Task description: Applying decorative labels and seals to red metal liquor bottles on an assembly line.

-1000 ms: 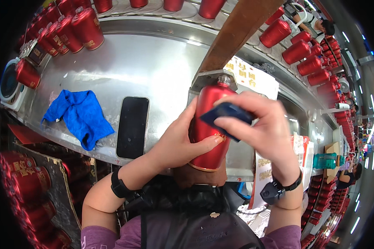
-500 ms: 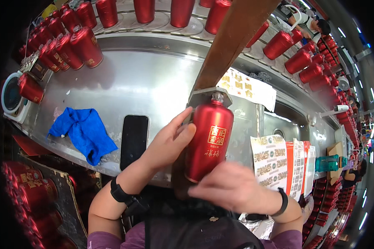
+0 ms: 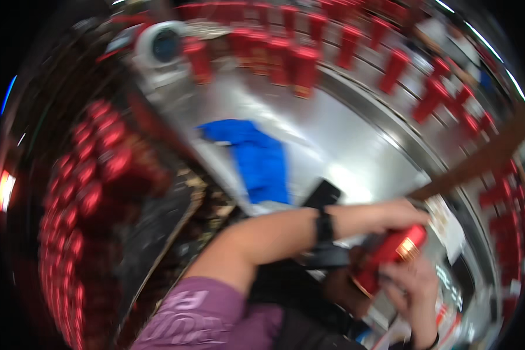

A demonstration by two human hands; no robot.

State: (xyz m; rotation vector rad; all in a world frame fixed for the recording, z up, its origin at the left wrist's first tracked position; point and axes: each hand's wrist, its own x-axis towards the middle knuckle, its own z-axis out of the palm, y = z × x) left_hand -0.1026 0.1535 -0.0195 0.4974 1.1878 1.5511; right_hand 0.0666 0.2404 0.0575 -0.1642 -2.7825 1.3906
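A red bottle [image 3: 382, 259] with a gold square mark lies tilted between my hands at the lower right, blurred by motion. My left hand [image 3: 403, 214] is closed over its upper end, so the neck is hidden. Beside its lower body, my right hand [image 3: 413, 280] has its fingers bent and close against the bottle; smearing hides whether they grip it. A black phone [image 3: 324, 193] lies on the metal worktop [image 3: 344, 146], partly behind my left forearm. Left of the phone is a crumpled blue cloth [image 3: 256, 160].
Several red bottles [image 3: 305, 73] stand along the worktop's far edge, near a round white device [image 3: 160, 46]. More stand on the curved conveyor behind. A brown beam [image 3: 478, 160] crosses at right. Many red bottles [image 3: 93, 169] are stacked at left. Another person [image 3: 449, 44] is at the far right.
My view has swung left, bringing the stacked bottles into sight and shifting the worktop rightward. My left hand has moved from the bottle's side to its upper end.
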